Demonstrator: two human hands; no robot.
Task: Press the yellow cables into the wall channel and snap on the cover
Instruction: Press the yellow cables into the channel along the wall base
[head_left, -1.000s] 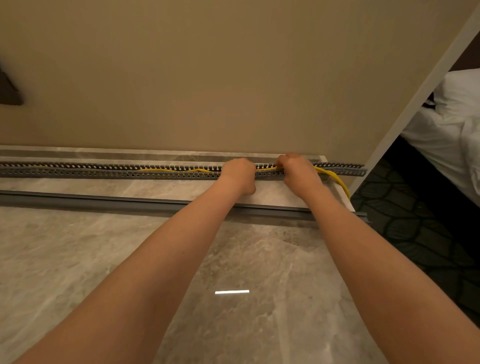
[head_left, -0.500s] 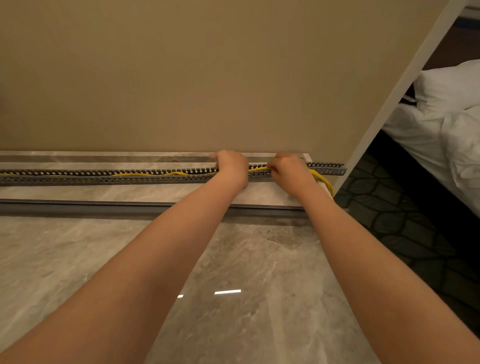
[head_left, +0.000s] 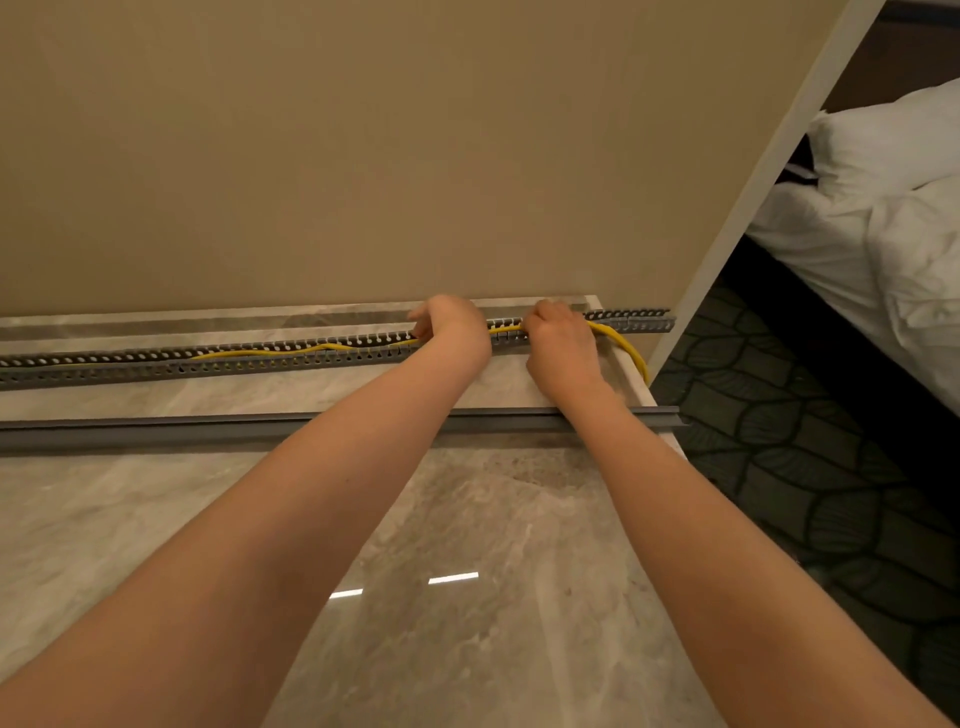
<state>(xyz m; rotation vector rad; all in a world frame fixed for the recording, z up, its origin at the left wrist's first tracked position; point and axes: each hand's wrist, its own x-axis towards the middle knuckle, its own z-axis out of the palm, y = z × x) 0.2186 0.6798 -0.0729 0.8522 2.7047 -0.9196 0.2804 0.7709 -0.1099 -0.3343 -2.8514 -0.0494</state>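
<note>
A grey slotted channel (head_left: 218, 361) runs along the foot of the beige wall. Yellow cables (head_left: 291, 351) lie wavy inside it, left of my hands, and a loop of them (head_left: 626, 347) hangs out over the marble edge at the right end. My left hand (head_left: 453, 326) and my right hand (head_left: 562, 340) sit close together on the channel, fingers curled down over the cables, with a short yellow stretch showing between them. The long grey cover (head_left: 171, 427) lies flat on the marble floor, parallel to the channel and nearer to me.
Glossy marble floor (head_left: 467, 545) spreads under my forearms. A white wall corner (head_left: 753, 182) ends the wall on the right. Beyond it are dark patterned carpet (head_left: 810, 467) and a bed with white linen (head_left: 893, 234).
Both hands stay on the cables in the channel, the right hand closing slightly toward the left. The camera has turned a little to the right.
</note>
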